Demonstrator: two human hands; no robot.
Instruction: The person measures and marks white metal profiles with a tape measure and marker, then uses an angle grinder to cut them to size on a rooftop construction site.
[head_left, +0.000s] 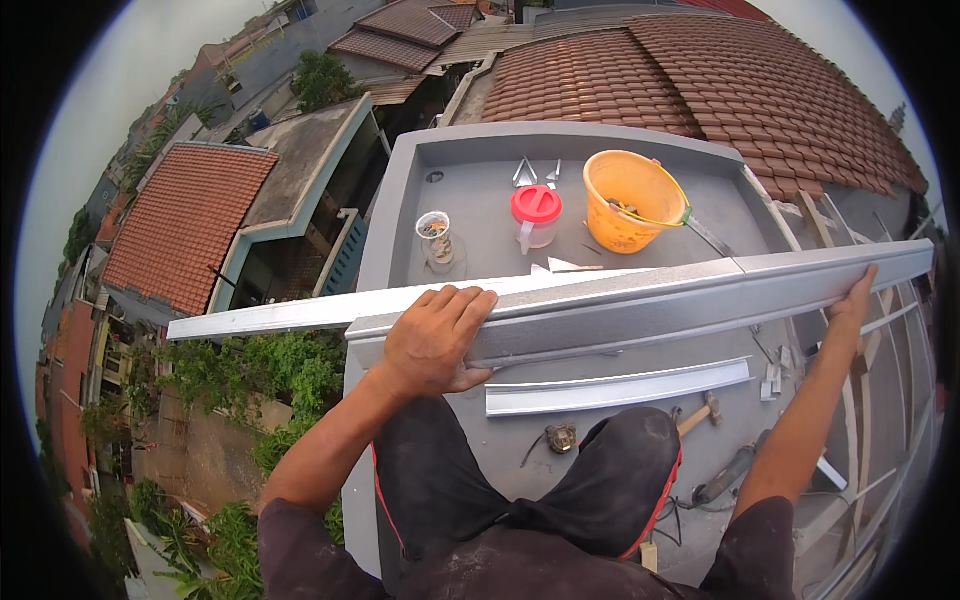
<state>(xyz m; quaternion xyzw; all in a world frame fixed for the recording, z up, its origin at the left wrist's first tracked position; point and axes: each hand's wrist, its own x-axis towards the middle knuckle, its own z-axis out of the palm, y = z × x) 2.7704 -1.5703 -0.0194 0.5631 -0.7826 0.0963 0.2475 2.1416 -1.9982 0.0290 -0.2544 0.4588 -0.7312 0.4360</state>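
Note:
A long silver metal channel [620, 315] lies across in front of me, above my knees. My left hand [435, 340] is wrapped over its left end, the thumb below and the fingers on top. Toward the right end, my right hand [852, 298] grips the lower edge. Behind it, a second pale metal length [270, 312] sticks out to the left past the parapet; most of it is hidden by the front channel. On the floor just below lies a shorter metal channel [620, 388].
A yellow bucket [625, 225], a red-lidded jug [536, 215] and a clear container [436, 240] stand beyond the channel. Near my knees are a tape measure [561, 437], a hammer [700, 413] and a corded power tool [727, 473]. The grey parapet [385, 210] drops off at left.

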